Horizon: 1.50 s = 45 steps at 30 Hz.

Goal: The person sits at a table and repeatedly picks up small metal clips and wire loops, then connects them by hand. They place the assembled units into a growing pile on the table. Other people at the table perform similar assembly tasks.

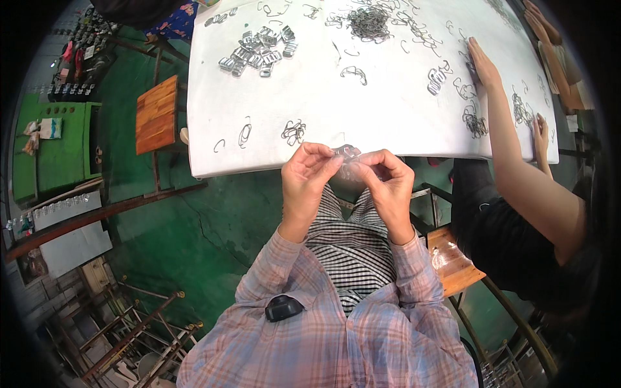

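My left hand (309,176) and my right hand (385,182) meet just in front of the white table's near edge (259,169). Together they pinch a small shiny metal clip (347,153) between the fingertips. Both hands are closed around it, so most of the piece is hidden. On the table just beyond my left hand lie a few loose wire hooks (293,131). A pile of silvery metal buckles (257,52) sits at the far left of the table, and a tangle of wire hooks (369,22) lies at the far middle.
A co-worker sits to my right, one hand (483,64) flat on the table among scattered hooks (474,121), the other hand (540,132) near the table's right edge. A wooden stool (157,115) stands left of the table and another wooden seat (453,262) at my right. Metal frames (139,336) lie on the green floor.
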### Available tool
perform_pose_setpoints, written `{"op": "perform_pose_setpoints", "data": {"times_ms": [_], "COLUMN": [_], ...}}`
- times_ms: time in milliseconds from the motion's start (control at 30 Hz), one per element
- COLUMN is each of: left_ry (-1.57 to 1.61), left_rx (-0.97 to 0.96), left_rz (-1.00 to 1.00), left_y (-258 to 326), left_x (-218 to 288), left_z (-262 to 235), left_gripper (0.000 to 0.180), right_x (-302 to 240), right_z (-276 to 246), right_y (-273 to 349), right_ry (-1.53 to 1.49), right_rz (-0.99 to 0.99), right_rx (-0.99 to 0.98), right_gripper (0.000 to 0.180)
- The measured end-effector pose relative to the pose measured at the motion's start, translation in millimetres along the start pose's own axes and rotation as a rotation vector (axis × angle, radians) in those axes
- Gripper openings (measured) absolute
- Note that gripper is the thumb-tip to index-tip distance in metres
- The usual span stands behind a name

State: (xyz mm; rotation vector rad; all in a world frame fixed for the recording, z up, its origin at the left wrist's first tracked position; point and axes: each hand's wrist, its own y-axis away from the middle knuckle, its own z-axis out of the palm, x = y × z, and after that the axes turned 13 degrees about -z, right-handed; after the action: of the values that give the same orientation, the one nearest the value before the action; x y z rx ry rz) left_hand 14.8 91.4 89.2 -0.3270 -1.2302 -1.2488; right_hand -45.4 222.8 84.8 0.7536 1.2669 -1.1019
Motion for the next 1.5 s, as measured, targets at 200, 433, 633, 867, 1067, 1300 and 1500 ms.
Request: {"op": "perform_pose_setpoints", "data": {"times_ms": [200, 433, 633, 867, 1067, 1300, 1500], "left_ry": [-0.064, -0.178, -0.380, -0.376, -0.414, -0.383, -0.434], "left_rx": [0.010, -0.004, -0.104, -0.209, -0.182, -0.138, -0.200], "left_rz": [0.067, 0.181, 0.338, 0.388, 0.416, 0.405, 0.433], "left_y": [1.7, 2.7, 18.0, 41.8, 41.9, 46.5, 45.3], "left_x": [-6.5, 3.6, 7.9, 12.5, 12.0, 9.6, 15.3], "left_z": [-0.4, 0.2, -8.5, -11.0, -9.9, -14.4, -14.3], "left_gripper": [0.013, 0.012, 0.012, 0.013, 0.013, 0.016, 0.010], "right_x": [-3.2, -2.3, -16.4, 18.9, 91.2, 55.5, 72.2], "right_z": [0.7, -8.5, -29.4, -46.1, -17.2, -6.7, -13.5], "right_y": [-4.0, -7.0, -10.5, -78.5, -167.2, -199.3, -214.3], "right_ry": [0.073, 0.059, 0.065, 0.270, 0.829, 1.329, 1.005], "right_rz": [-0.008, 0.086, 0.007, -0.141, -0.420, -0.083, -0.369], "right_rx": [-0.039, -0.137, -0.424, -0.191, -0.215, -0.584, -0.591], "right_gripper": [0.007, 0.008, 0.013, 0.013, 0.018, 0.012, 0.009]}}
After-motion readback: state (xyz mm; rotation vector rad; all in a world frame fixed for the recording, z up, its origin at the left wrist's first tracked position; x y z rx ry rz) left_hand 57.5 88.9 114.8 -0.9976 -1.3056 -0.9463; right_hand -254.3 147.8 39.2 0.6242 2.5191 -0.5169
